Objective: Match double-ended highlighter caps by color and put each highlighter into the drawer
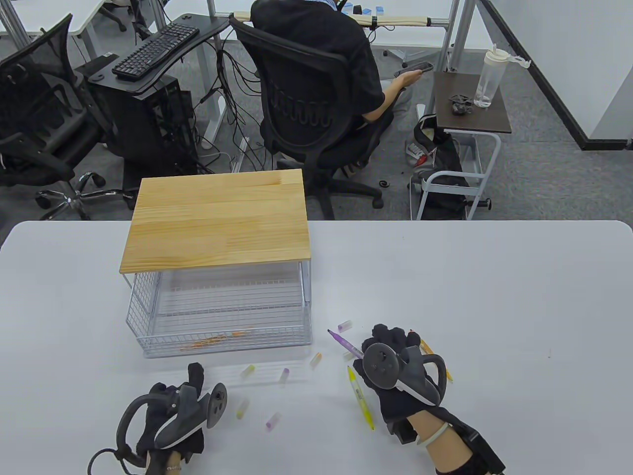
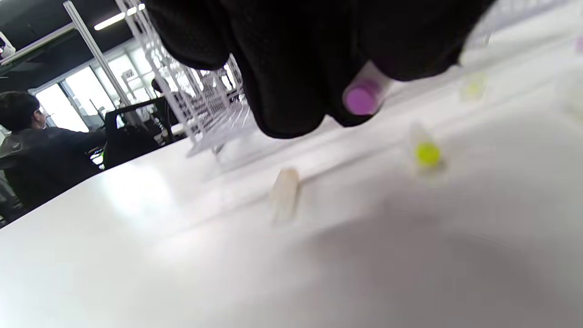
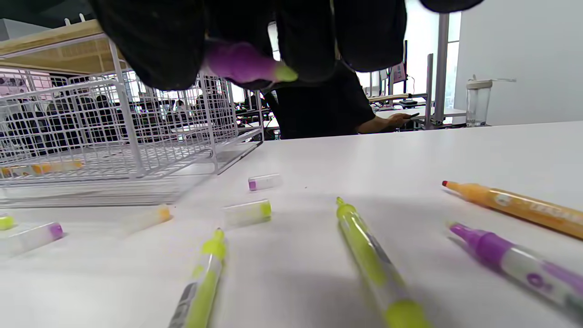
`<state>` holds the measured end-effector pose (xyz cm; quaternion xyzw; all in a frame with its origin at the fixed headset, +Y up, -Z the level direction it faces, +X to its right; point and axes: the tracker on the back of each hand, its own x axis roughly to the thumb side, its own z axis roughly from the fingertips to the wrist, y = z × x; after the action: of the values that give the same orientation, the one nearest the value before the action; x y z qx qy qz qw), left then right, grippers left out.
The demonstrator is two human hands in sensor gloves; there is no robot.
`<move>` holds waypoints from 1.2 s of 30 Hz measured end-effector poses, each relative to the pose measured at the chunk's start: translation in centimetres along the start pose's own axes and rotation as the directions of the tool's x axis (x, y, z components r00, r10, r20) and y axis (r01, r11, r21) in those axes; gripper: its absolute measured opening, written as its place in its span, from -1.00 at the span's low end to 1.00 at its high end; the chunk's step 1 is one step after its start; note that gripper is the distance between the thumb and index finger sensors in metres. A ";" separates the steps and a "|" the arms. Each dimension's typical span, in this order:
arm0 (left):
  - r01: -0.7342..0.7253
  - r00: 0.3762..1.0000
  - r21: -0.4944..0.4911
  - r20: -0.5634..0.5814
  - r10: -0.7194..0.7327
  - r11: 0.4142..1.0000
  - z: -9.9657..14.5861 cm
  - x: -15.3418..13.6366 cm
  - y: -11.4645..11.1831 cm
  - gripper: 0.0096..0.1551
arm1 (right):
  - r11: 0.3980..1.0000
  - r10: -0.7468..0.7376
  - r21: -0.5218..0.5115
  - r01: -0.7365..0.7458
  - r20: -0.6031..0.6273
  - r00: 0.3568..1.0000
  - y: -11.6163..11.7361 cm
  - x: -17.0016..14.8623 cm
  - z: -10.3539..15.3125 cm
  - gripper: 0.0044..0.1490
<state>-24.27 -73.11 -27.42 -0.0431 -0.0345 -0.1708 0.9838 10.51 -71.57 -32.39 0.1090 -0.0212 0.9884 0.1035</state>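
1. Left hand (image 1: pixel 173 410): pinching a purple cap (image 2: pixel 362 98) just above the table (image 1: pixel 494 297).
2. Right hand (image 1: pixel 395 366): curled round a purple highlighter (image 1: pixel 346 345), beside the wire drawer (image 1: pixel 222 311).

This is an office. Mesh swivel chairs (image 1: pixel 301 106) stand at desks carrying a keyboard (image 1: pixel 154 49). A computer tower (image 1: pixel 143 116) stands below.

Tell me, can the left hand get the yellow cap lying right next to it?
Probably not yet. The yellow cap lies close with bare table between, but the left hand already pinches a purple cap.
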 end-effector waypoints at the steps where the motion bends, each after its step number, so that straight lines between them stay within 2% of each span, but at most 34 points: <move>1: -0.015 1.000 0.039 0.004 0.015 0.999 0.0 0.1 0.7 -0.17 | 1.000 -0.004 -0.006 0.004 -0.001 1.000 -0.1 0.3 -0.3 -0.42; 7: -0.107 0.994 0.057 0.019 0.107 0.993 -0.9 0.7 3.7 -0.25 | 0.996 -0.084 -0.012 0.084 -0.018 0.996 -1.3 1.9 -1.8 -0.44; 8: -0.176 0.984 0.038 0.031 0.175 0.984 -1.2 0.7 4.3 -0.26 | 0.993 -0.113 -0.020 0.113 -0.016 0.993 -1.7 2.3 -2.0 -0.44; 11: -0.414 0.908 0.016 0.080 0.412 0.910 -2.3 0.5 5.5 -0.28 | 0.983 -0.180 -0.031 0.179 -0.020 0.983 -2.6 3.3 -2.6 -0.44; 14: -0.554 0.830 0.070 0.120 0.545 0.829 -3.0 0.6 5.9 -0.29 | 0.967 -0.253 -0.024 0.252 -0.035 0.967 -3.2 3.9 -3.2 -0.44; 15: -0.578 0.813 0.084 0.139 0.565 0.811 -3.4 0.8 6.0 -0.30 | 0.951 -0.307 -0.027 0.307 -0.035 0.951 -3.4 4.0 -3.3 -0.44; 17: -0.553 0.831 0.088 0.130 0.541 0.828 -3.5 1.1 6.2 -0.30 | 0.905 -0.425 -0.045 0.424 -0.029 0.905 -3.5 4.2 -3.3 -0.44; 18: -0.537 0.842 0.123 0.133 0.523 0.834 -3.4 1.1 6.3 -0.29 | 0.871 -0.490 -0.063 0.488 -0.018 0.872 -3.3 4.3 -3.1 -0.44; 20: -0.545 0.838 0.158 0.148 0.526 0.824 -3.1 0.9 6.6 -0.28 | 0.830 -0.554 -0.075 0.553 0.010 0.832 -2.8 4.5 -2.8 -0.44; 22: -0.564 0.825 0.178 0.164 0.541 0.806 -2.8 0.5 6.9 -0.27 | 0.827 -0.558 -0.070 0.559 0.027 0.829 -2.3 4.8 -2.6 -0.43; 25: -0.599 0.800 0.198 0.191 0.569 0.775 -2.7 0.0 6.9 -0.26 | 0.888 -0.458 -0.024 0.460 0.054 0.887 -2.0 5.4 -2.4 -0.43; 27: -0.614 0.788 0.198 0.208 0.580 0.764 -2.8 -0.1 6.7 -0.25 | 0.905 -0.420 -0.036 0.423 0.067 0.905 -1.9 5.7 -2.1 -0.43; 32: -0.581 0.813 0.176 0.185 0.553 0.795 -3.3 -0.1 6.1 -0.28 | 0.918 -0.390 -0.034 0.395 0.100 0.915 -1.7 6.7 -1.7 -0.43; 36: -0.610 0.791 0.178 0.197 0.579 0.772 -3.2 -0.5 6.0 -0.39 | 0.923 -0.379 -0.019 0.384 0.125 0.917 -1.4 7.4 -1.5 -0.43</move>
<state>-22.58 -67.63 -31.04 0.0525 -0.1034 0.1580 0.9806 3.41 -68.66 -32.16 0.1672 -0.0270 0.9404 0.2949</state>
